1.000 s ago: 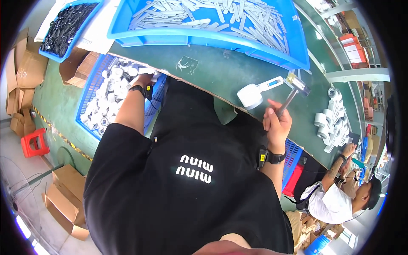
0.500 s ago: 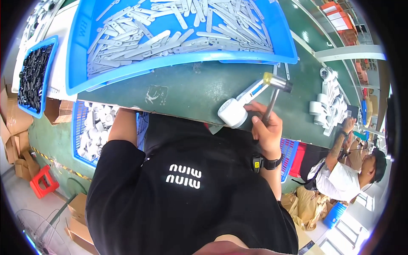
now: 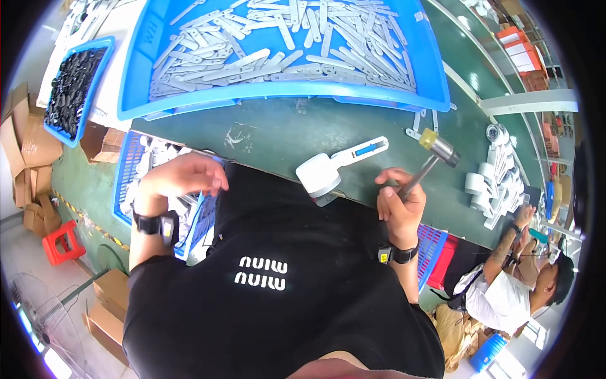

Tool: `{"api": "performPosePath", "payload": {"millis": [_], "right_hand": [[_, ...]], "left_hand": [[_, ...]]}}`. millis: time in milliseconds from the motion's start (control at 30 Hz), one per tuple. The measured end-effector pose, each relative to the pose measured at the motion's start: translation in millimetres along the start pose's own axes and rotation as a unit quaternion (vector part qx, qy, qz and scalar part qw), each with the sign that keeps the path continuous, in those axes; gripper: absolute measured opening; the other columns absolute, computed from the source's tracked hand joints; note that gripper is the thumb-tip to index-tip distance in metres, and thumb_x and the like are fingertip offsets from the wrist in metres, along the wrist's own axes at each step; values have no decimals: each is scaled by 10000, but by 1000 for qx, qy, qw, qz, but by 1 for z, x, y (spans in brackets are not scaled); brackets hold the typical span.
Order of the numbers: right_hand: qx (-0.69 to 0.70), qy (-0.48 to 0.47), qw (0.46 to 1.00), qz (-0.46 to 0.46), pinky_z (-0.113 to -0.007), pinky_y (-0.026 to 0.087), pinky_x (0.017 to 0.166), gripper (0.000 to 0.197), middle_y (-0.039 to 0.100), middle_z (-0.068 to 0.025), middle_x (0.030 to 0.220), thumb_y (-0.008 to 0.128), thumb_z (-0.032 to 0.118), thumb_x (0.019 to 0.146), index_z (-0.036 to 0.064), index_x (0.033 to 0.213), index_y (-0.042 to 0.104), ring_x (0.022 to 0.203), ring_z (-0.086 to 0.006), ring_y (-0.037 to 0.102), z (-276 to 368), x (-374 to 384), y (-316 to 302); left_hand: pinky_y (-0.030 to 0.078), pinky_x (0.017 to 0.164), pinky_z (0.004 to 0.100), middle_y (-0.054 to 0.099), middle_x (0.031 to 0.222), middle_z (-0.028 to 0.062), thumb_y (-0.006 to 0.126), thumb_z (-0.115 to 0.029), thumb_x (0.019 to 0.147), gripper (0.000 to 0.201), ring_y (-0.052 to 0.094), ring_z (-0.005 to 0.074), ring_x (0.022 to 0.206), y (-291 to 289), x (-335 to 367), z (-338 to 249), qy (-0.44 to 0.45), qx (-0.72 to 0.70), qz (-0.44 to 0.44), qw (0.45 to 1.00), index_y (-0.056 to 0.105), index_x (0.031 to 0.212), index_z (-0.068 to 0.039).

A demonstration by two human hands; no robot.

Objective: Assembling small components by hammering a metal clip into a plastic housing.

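My right hand [image 3: 402, 208] is closed round the metal handle of a small mallet [image 3: 440, 149], with the index finger held out. The mallet's head has a yellow face and a dark face and is raised over the bench. Left of this hand, at the bench's near edge, sits a white scoop-shaped part [image 3: 319, 175] with a round cup and a flat handle with a blue strip. Neither hand touches it. My left hand [image 3: 186, 175] hovers above a blue basket [image 3: 130, 156] of white parts, its fingers loosely bent and apart, with nothing visible in them.
A large blue bin [image 3: 284, 90] of flat grey strips spans the back of the green bench [image 3: 265, 136]. At left is a blue tray [image 3: 79, 129] of black pieces. White scoop-shaped parts [image 3: 495, 183] are piled at right, beside a co-worker [image 3: 499, 297]. A red stool [image 3: 63, 243] stands on the floor.
My left hand has come up into view over the basket. The mallet has moved right, away from the white part's handle. That part now appears farther left in the view.
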State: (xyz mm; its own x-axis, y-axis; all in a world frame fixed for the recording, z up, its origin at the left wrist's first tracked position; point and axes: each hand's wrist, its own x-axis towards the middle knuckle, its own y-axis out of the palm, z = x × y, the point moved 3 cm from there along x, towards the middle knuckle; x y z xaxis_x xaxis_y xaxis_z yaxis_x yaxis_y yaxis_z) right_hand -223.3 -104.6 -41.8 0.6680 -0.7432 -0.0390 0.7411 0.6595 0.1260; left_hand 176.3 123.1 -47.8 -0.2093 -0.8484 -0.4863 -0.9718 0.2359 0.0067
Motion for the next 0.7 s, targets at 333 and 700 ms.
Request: {"api": "performPosePath", "payload": {"millis": [333, 700], "right_hand": [[-194, -72, 978, -27, -375, 407, 1219, 605, 350, -179, 1790, 640, -77, 976, -21, 1574, 569, 1569, -286, 470, 15, 19, 33], [-298, -140, 937, -113, -355, 545, 1021, 456, 664, -159, 1365, 755, -33, 923, -4, 1375, 704, 1200, -297, 690, 15, 7, 36]], "left_hand": [[557, 779, 318, 744, 960, 65, 542, -130, 1059, 245, 668, 152, 839, -56, 34, -157, 160, 209, -347, 900, 759, 1110, -25], [604, 881, 443, 806, 1071, 185, 847, -162, 859, 272, 773, 358, 998, -76, 114, -164, -61, 568, -286, 769, 820, 1113, -68]]}}
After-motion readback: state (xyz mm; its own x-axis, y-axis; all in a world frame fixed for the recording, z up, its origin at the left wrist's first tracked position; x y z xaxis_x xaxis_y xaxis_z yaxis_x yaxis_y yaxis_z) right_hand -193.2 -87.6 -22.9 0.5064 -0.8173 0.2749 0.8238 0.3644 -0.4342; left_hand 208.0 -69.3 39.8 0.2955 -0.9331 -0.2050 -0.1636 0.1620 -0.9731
